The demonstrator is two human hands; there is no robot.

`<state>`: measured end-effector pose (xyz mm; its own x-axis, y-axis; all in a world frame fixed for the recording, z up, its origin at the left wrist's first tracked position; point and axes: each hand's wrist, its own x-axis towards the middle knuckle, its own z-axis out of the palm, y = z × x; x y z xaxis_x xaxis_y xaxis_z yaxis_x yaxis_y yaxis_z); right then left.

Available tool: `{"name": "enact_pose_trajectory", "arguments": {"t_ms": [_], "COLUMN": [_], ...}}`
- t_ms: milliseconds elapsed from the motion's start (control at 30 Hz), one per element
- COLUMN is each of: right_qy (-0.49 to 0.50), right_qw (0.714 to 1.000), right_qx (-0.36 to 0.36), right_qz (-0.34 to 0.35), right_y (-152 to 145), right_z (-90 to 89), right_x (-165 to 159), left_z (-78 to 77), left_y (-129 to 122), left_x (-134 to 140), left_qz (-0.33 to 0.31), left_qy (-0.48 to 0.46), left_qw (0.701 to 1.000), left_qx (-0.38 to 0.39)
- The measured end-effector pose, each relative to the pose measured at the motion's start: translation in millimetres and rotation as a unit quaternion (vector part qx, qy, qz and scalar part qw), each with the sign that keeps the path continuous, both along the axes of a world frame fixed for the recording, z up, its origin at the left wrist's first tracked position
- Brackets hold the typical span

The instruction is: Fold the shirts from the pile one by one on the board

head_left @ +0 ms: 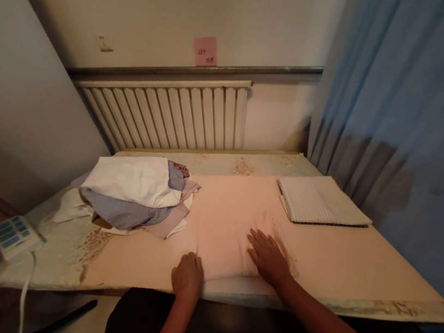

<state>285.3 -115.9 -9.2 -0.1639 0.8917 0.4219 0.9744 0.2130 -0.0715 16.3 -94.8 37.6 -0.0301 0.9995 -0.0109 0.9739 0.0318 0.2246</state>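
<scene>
A pale pink cloth (219,249) lies flat in front of me, almost the same colour as the peach sheet (136,261) beneath it. My left hand (188,276) is at the cloth's left edge, near the table's front, with its fingers curled closed on that edge. My right hand (268,256) rests palm down over the cloth's right part, fingers stretched out and slightly spread. Around the right hand the fabric looks rumpled, with a see-through or blurred edge just to its right.
A heap of white and blue-grey fabrics (129,185) sits at the left. On the right lies a folded striped cloth (320,202). A white power strip (17,236) with a cord is at the far left. A radiator (173,115) stands behind; a blue curtain (398,125) hangs right.
</scene>
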Motion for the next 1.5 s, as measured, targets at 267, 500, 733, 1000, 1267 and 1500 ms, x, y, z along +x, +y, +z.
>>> {"name": "enact_pose_trajectory", "arguments": {"t_ms": [267, 500, 733, 1000, 1267, 1500], "right_qy": [0.004, -0.003, 0.017, 0.066, 0.018, 0.001], "right_qw": [1.000, 1.000, 1.000, 0.998, 0.999, 0.991], "right_qx": [0.007, 0.007, -0.004, 0.020, 0.010, 0.012], "right_qz": [0.002, 0.000, -0.001, 0.011, -0.043, -0.130], "right_y": [-0.9, 0.1, 5.0, 54.9, 79.9, 72.5], "right_z": [4.2, 3.1, -2.7, 24.6, -1.3, -16.3], "right_x": [-1.1, -1.7, 1.9, -27.4, 19.7, 65.0], "left_z": [4.4, -31.4, -42.1, -41.5, -42.7, -44.7], "left_y": [5.4, 28.9, 44.9, 47.6, 58.3, 72.1], "left_x": [23.4, 77.1, 64.1, 62.0, 54.5, 46.7], "left_qz": [-0.028, -0.213, -0.209, -0.209, -0.189, -0.148], "left_qy": [0.016, -0.030, 0.011, 0.012, 0.021, 0.034], "left_qw": [0.991, 0.961, 0.967, 0.965, 0.970, 0.976], "left_qx": [0.128, 0.176, 0.148, 0.159, 0.150, 0.153]}}
